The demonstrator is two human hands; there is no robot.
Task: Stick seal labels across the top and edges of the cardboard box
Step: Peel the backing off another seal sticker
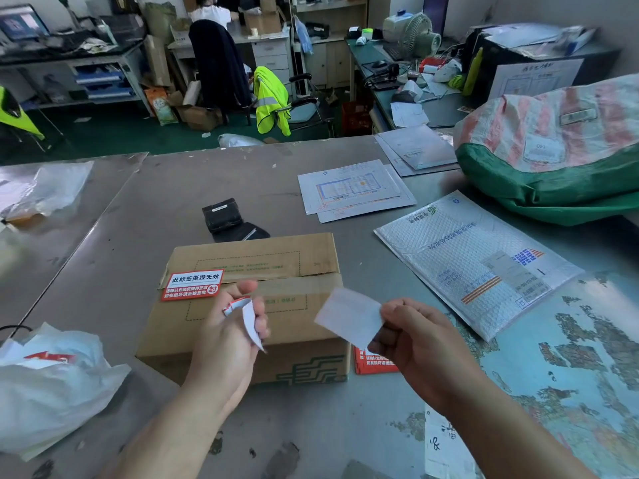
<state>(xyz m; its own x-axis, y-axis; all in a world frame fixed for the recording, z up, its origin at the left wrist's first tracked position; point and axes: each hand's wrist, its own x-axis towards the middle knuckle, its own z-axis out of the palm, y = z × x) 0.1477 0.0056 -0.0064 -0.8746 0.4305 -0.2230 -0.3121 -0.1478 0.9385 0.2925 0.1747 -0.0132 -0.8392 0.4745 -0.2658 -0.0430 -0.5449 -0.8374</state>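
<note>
Pinches a curled seal label (249, 321) in the left hand (224, 340), printed face mostly hidden, above the cardboard box (249, 257) at the counter's (155, 209) near centre. Grips white backing paper (349, 316) in the right hand (415, 337). Shows a stuck seal label (193, 284) folding over the box's top left edge. Hides most of a red label sheet (368, 364) behind the right hand.

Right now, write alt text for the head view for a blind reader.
Above a taped cardboard box, the left hand pinches a curled red-and-white seal label and the right hand pinches a white paper slip. One red seal label sits across the box's left top edge.
</note>
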